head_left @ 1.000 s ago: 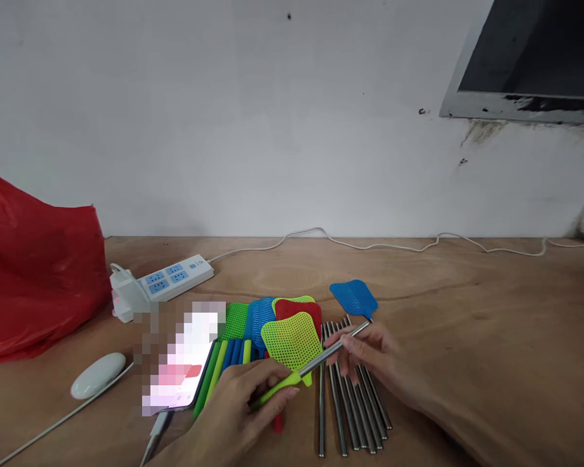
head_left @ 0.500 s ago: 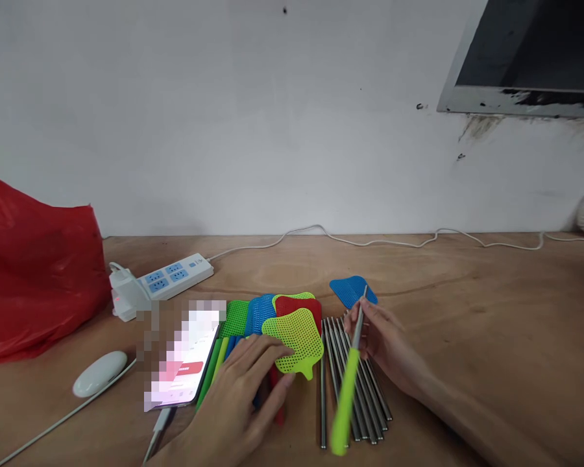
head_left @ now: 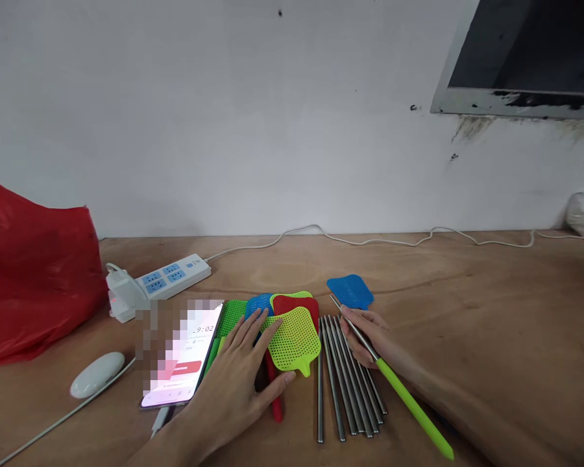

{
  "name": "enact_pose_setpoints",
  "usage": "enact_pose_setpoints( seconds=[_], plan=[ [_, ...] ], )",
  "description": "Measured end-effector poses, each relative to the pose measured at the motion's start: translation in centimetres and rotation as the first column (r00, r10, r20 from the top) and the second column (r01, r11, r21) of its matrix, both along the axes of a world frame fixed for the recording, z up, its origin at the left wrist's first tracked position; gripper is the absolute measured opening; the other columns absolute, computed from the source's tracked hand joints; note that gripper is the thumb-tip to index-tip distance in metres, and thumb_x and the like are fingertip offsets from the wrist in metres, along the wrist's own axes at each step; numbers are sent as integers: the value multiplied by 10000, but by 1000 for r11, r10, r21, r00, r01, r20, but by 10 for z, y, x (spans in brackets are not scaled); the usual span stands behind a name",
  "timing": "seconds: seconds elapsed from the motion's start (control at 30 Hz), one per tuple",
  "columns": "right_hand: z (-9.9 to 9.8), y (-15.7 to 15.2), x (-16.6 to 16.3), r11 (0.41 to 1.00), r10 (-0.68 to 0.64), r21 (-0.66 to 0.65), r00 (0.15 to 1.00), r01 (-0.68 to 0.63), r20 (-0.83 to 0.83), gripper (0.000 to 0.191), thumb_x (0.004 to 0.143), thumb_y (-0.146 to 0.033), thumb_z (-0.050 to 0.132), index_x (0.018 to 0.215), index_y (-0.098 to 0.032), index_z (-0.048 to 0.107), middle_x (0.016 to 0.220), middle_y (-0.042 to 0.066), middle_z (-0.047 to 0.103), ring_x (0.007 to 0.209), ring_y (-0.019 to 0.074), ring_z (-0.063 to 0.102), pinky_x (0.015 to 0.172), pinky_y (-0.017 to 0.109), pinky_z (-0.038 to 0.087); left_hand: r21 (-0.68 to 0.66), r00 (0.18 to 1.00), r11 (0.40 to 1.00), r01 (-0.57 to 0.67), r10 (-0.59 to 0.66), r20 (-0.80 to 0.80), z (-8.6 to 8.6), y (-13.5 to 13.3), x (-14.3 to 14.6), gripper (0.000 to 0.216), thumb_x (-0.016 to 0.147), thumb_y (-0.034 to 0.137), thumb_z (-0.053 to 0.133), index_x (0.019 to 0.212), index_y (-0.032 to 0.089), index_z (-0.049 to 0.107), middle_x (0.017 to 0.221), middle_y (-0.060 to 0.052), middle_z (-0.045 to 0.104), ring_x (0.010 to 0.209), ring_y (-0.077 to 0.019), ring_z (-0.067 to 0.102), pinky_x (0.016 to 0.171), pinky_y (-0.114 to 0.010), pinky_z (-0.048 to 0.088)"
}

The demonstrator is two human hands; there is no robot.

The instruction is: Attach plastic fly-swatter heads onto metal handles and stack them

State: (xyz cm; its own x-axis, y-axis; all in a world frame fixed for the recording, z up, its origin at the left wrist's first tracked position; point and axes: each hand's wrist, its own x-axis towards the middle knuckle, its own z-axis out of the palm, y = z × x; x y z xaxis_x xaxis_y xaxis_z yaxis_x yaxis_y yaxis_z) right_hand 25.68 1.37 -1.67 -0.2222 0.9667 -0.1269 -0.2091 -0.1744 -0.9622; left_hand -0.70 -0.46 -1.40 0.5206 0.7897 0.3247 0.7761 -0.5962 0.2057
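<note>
My right hand [head_left: 376,336] is closed around the steel rod of a fly swatter handle [head_left: 413,407], whose lime-green grip slants down to the right. My left hand [head_left: 236,373] lies with fingers stretched out over a pile of perforated swatter heads, its fingertips at the edge of a lime-green head [head_left: 294,338]. Behind that one are a red head [head_left: 296,305], a blue head [head_left: 259,304] and a green head [head_left: 232,318]. Beneath my left hand, coloured grips show in part, including a red grip [head_left: 274,392]. Several steel rods [head_left: 351,383] lie side by side between my hands.
Beyond my right hand lies a blue swatter head [head_left: 350,291]. To the left are a lit phone [head_left: 189,357], a white power strip [head_left: 175,275], a white mouse-shaped object [head_left: 97,375] and a red plastic bag [head_left: 34,272]. A cable [head_left: 370,242] runs along the wall.
The held handle has turned, its green grip swinging from lower centre out to the right. My left hand has slid forward slightly, its fingers spreading over the swatter heads.
</note>
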Motion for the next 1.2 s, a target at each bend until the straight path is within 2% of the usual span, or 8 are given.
enact_pose_setpoints(
  seconds=[0.1, 0.23, 0.4, 0.57, 0.8, 1.0, 1.2],
  plan=[
    [-4, 1, 1, 1000, 21, 1, 1000, -21, 15, 518, 781, -696, 632, 649, -205, 536, 279, -122, 360, 223, 44, 217, 259, 173, 164, -32, 1000, 999, 5, -4, 23, 2, 3, 0, 684, 908, 591, 588, 1457, 207, 446, 1505, -163, 479, 1399, -404, 403, 1088, -647, 385],
    [-6, 2, 3, 998, 59, 6, 998, -59, 32, 527, 800, -701, 605, 643, -203, 536, 278, -116, 369, 225, 45, 223, 267, 175, 170, -38, 994, 999, 22, -18, 111, 2, 6, -1, 574, 899, 548, 632, 1371, 247, 509, 1414, -135, 547, 1320, -382, 489, 1044, -614, 443],
    [-1, 1, 6, 986, 166, 7, 985, -166, 45, 502, 833, -637, 586, 608, -189, 567, 267, -99, 387, 227, 49, 205, 271, 185, 177, -55, 964, 998, -7, 21, 265, 6, 5, -1, 525, 893, 543, 645, 1328, 292, 495, 1380, -111, 511, 1257, -358, 524, 982, -537, 501],
    [9, -9, 5, 941, 339, -17, 939, -339, 61, 461, 861, -513, 581, 584, -150, 641, 277, -77, 410, 230, 53, 226, 282, 201, 164, -78, 925, 995, -67, 91, 370, 14, 2, 0, 419, 921, 529, 611, 1243, 285, 504, 1338, -103, 492, 1224, -342, 538, 970, -516, 492],
    [22, -20, 5, 851, 521, -41, 831, -524, 197, 434, 935, -472, 537, 738, -130, 719, 339, -84, 446, 275, 54, 292, 341, 202, 190, -102, 918, 993, -65, 99, 384, 12, -2, 3, 393, 934, 497, 601, 1240, 282, 481, 1329, -92, 474, 1221, -327, 532, 971, -494, 490],
    [26, -22, 5, 830, 549, -62, 795, -554, 256, 484, 938, -534, 534, 763, -126, 727, 355, -82, 451, 291, 55, 310, 373, 204, 227, -111, 919, 991, -80, 116, 377, 10, -2, 3, 399, 942, 498, 591, 1251, 277, 470, 1315, -93, 476, 1206, -323, 533, 966, -502, 488],
    [27, -23, 2, 851, 513, -40, 812, -524, 278, 486, 935, -545, 538, 761, -134, 729, 350, -89, 437, 289, 53, 307, 378, 204, 233, -126, 918, 989, -79, 121, 377, 12, -3, 4, 388, 935, 497, 598, 1228, 271, 480, 1304, -101, 482, 1200, -330, 524, 960, -517, 490]
  ],
)
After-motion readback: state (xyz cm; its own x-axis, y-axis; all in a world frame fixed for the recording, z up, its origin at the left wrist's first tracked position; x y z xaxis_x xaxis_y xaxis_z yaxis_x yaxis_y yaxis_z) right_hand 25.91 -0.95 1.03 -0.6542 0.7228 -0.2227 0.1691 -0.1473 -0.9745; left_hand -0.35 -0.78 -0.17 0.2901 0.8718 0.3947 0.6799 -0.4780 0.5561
